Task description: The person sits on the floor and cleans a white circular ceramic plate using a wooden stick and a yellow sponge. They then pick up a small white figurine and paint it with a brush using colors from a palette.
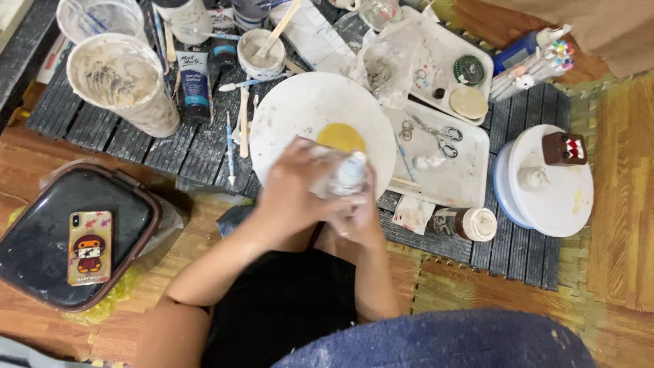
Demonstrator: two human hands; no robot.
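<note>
Both my hands meet over the near edge of a round white turntable (300, 109). My left hand (289, 194) wraps around a lump of white clay in clear plastic wrap (344, 176). My right hand (361, 218) grips the same lump from below and the right. A yellow disc (340, 135) lies on the turntable just beyond the lump. My forearms run back toward my lap, over black and blue clothing.
A dark slatted mat (177, 146) carries a clay-smeared cup (122, 82), paint tube (196, 82), small bowl with stick (262, 54), modelling tools, white trays with scissors (436, 136), markers (535, 65), a jar (466, 223) and a second turntable with a brown figurine (564, 148). A phone (88, 247) lies on a dark lid.
</note>
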